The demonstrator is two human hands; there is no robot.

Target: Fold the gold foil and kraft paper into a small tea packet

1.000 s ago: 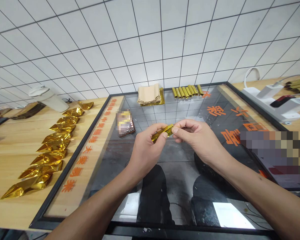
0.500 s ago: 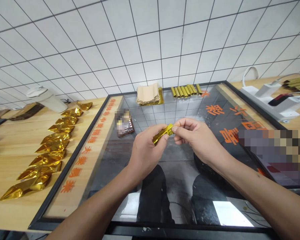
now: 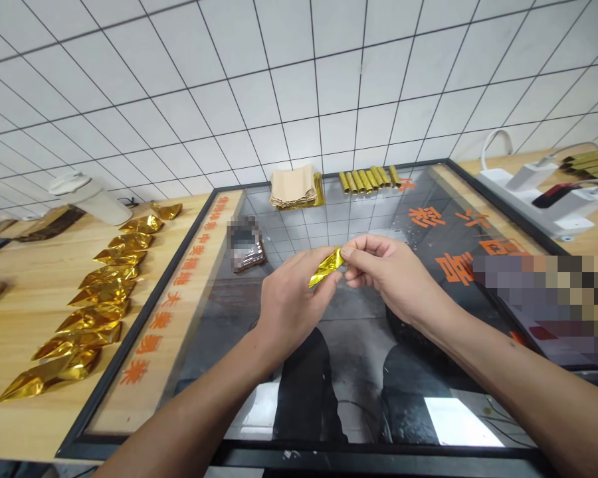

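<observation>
Both of my hands hold one small piece of gold foil paper [image 3: 326,267] above the glass tabletop [image 3: 349,338]. My left hand [image 3: 292,295] grips its lower left part between thumb and fingers. At the upper right end, my right hand [image 3: 386,269] pinches the foil with thumb and index finger, its other fingers curled in. The foil looks creased and slanted, and fingers cover both its ends. To the left, several folded gold foil shapes [image 3: 92,318] lie in a row on the wooden surface [image 3: 10,345].
At the back, a stack of brown paper sheets [image 3: 293,186] sits beside several rolled gold tubes [image 3: 361,181]. A dark wrapped packet [image 3: 253,255] rests left of my hands. A white power strip [image 3: 528,202] is at right, a white lidded cup [image 3: 92,199] at back left.
Between my hands the foil has turned from a narrow, tube-like strip to a broader, slanted, shinier face. My left thumb has shifted slightly rightward. My right hand keeps its pinch.
</observation>
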